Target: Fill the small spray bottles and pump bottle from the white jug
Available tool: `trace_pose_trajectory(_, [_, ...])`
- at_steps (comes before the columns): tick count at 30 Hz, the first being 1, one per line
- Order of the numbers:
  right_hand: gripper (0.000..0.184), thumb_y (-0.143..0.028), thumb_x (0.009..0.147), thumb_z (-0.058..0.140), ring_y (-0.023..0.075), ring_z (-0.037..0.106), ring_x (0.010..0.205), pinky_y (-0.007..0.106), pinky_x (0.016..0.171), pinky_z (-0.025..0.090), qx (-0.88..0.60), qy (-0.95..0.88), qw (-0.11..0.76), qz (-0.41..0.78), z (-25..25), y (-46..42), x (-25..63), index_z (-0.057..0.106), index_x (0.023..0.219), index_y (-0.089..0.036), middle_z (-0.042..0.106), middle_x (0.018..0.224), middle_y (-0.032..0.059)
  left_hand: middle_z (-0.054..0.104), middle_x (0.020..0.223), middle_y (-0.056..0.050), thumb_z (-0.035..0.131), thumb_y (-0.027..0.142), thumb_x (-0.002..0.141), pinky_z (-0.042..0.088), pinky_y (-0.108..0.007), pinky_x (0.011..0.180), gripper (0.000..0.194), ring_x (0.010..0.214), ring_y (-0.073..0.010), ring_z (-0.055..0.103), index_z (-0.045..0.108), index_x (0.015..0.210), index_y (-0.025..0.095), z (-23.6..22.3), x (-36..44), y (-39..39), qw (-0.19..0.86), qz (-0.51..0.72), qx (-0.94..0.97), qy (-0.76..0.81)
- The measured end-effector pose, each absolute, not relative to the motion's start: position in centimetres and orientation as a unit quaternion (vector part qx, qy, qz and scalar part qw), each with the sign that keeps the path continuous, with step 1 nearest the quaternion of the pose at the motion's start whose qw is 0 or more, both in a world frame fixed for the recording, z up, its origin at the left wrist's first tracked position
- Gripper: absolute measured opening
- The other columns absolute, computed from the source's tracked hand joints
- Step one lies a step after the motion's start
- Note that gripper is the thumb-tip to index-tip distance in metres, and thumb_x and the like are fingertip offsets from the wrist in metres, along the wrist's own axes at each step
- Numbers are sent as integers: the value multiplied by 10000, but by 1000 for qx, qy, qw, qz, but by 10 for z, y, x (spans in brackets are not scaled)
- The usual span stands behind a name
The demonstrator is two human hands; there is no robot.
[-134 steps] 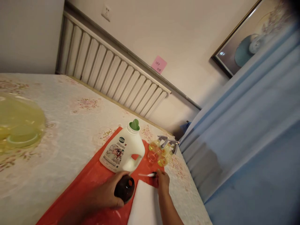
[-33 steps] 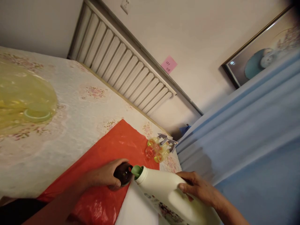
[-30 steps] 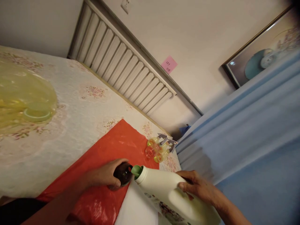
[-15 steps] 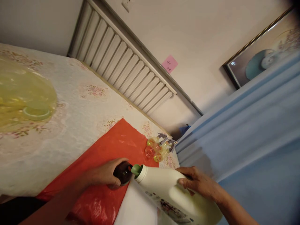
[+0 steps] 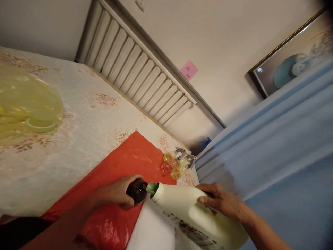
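Observation:
My right hand (image 5: 222, 204) grips the handle of a large white detergent jug (image 5: 189, 215), tipped over so its green spout (image 5: 151, 188) sits at the mouth of a small dark brown bottle (image 5: 137, 191). My left hand (image 5: 117, 192) is wrapped round that brown bottle, which stands on a red plastic sheet (image 5: 114, 180) on the table. A white pad (image 5: 153, 232) lies under the jug.
Small clear spray bottles with grey triggers (image 5: 178, 163) stand at the far edge of the red sheet. A translucent yellow cover (image 5: 26, 107) lies on the floral tablecloth at left. A ribbed radiator (image 5: 135, 69) lines the wall; a blue curtain (image 5: 273, 149) hangs at right.
The jug stood upright on the red sheet and my right hand held a small tube; now the jug is tipped at the brown bottle, tilting slightly further over the last second.

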State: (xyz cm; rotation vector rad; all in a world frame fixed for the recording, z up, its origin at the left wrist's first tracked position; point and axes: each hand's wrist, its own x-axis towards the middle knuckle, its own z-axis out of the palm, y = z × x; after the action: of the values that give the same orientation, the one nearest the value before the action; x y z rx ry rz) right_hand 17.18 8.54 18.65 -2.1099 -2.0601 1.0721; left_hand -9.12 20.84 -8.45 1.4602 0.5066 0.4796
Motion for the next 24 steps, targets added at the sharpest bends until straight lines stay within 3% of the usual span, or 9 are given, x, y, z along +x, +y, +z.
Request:
trace_pose_trajectory(9, [429, -571, 858, 615, 123, 532, 577, 195, 468, 414, -676, -655, 1, 337, 188, 87, 171, 714, 947, -163, 631, 752, 26, 660, 1031, -56, 634, 110, 507, 455, -286, 527, 829, 841, -290, 661, 451, 1303, 259, -84, -92, 208, 713, 225, 621, 236])
trace_pose_trajectory(24, [453, -575, 859, 605, 116, 494, 559, 202, 463, 398, -676, -657, -7, 334, 191, 88, 167, 718, 964, -149, 587, 700, 18, 660, 944, -32, 625, 92, 543, 448, -277, 523, 824, 745, -232, 645, 432, 1329, 243, -80, -94, 207, 719, 225, 618, 224])
